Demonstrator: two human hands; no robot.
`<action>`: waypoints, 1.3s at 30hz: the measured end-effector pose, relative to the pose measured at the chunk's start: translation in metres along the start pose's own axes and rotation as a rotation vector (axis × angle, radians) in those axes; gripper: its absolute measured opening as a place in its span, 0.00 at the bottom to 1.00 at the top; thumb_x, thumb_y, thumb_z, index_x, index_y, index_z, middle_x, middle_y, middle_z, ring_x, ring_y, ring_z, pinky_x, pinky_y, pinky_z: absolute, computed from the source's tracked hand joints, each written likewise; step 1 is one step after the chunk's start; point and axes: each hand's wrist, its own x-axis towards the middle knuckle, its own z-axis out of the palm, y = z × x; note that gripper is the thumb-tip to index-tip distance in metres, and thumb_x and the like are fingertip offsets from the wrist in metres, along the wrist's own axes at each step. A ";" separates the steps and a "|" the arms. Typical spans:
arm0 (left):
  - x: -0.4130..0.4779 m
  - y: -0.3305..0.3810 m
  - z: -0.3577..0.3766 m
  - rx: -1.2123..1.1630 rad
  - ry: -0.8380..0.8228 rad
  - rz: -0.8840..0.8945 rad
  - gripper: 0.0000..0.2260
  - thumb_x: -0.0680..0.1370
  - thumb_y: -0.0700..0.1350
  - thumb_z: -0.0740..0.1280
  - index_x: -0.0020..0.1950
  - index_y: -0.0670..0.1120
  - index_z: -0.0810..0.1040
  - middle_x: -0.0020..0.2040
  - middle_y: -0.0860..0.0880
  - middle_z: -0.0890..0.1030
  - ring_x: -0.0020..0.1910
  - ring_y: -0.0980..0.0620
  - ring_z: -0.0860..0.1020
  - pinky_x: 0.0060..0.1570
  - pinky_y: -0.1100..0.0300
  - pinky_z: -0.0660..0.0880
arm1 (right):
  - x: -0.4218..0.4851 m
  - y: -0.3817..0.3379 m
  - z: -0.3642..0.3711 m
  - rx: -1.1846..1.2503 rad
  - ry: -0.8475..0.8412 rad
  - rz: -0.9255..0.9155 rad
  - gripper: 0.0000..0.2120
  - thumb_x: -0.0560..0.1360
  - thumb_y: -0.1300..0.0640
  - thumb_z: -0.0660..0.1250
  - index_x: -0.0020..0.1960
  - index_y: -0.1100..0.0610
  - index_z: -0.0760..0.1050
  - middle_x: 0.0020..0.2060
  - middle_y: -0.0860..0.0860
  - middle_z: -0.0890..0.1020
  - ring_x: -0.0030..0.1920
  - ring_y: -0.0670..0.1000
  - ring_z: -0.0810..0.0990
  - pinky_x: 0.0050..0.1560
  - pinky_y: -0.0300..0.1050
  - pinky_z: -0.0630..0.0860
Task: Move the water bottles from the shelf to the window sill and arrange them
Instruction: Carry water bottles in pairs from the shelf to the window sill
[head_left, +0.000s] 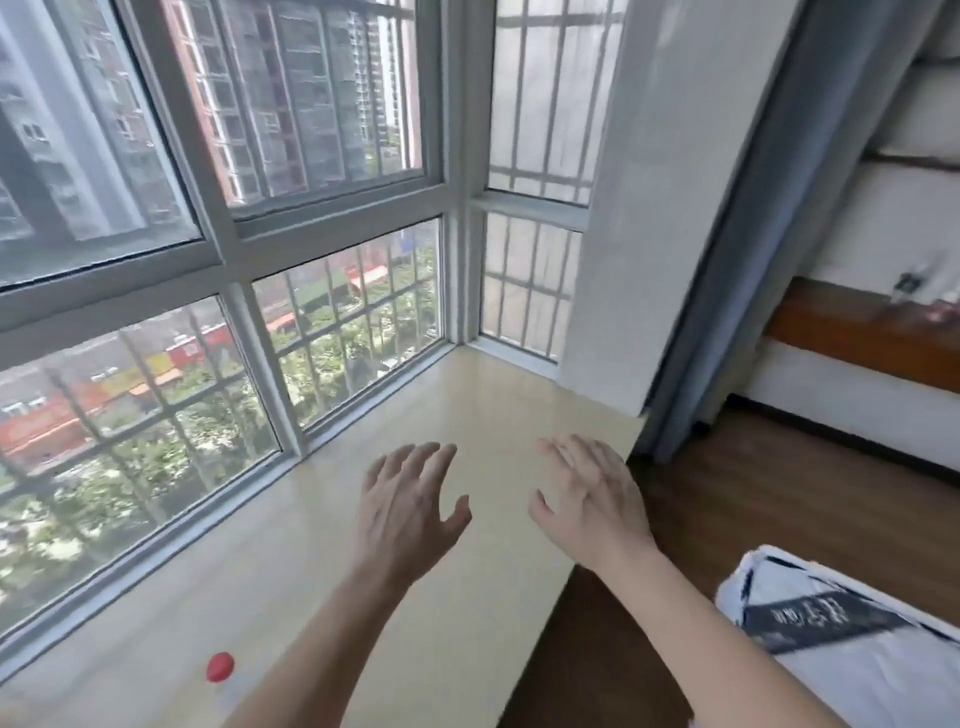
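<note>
Pale cream laminate covers the window sill (467, 415), which runs from the near left to the far right corner where two barred windows (337, 312) meet. Both hands hover just above it with nothing in them: the left hand (410, 504) and the right hand (592, 504) are spread, fingers loose, palms turned down and a little toward each other, a gap between them.

No water bottles and no shelf show in this view, so the bottles are somewhere out of sight; the sill holds only a small red round object (220, 666) at the near left, too blurred to name. To the right a grey-blue curtain (737, 260) hangs beside the white wall pier (623, 208), with dark wood floor (727, 519) beyond and a white and dark printed fabric (841, 639) at the near right.

As a judgement, full bottles would be fairly heavy, with smooth, perhaps thin walls that dent under a squeeze. A wrap around the mid-body, or under the cap shoulder, should hold best. The glossy sill may let them slide, so set them down flat, well away from the near edge.
</note>
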 end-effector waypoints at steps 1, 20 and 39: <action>0.004 0.014 0.004 -0.023 -0.004 0.032 0.26 0.71 0.61 0.63 0.67 0.52 0.74 0.63 0.53 0.79 0.63 0.47 0.76 0.61 0.49 0.71 | -0.010 0.014 -0.006 -0.027 0.000 0.042 0.26 0.65 0.48 0.73 0.61 0.57 0.80 0.54 0.53 0.82 0.55 0.56 0.80 0.61 0.52 0.77; 0.124 0.224 0.129 -0.128 -0.097 0.470 0.26 0.74 0.59 0.64 0.69 0.51 0.72 0.66 0.50 0.77 0.65 0.45 0.73 0.63 0.49 0.69 | -0.066 0.242 -0.011 -0.165 0.005 0.416 0.20 0.71 0.49 0.65 0.59 0.57 0.78 0.52 0.52 0.80 0.57 0.57 0.78 0.60 0.54 0.75; 0.355 0.413 0.264 -0.133 -0.105 0.514 0.24 0.73 0.58 0.64 0.66 0.50 0.74 0.62 0.52 0.78 0.60 0.46 0.76 0.58 0.49 0.72 | 0.075 0.521 0.037 -0.160 -0.018 0.459 0.19 0.71 0.50 0.69 0.61 0.56 0.79 0.54 0.51 0.81 0.60 0.55 0.78 0.62 0.53 0.74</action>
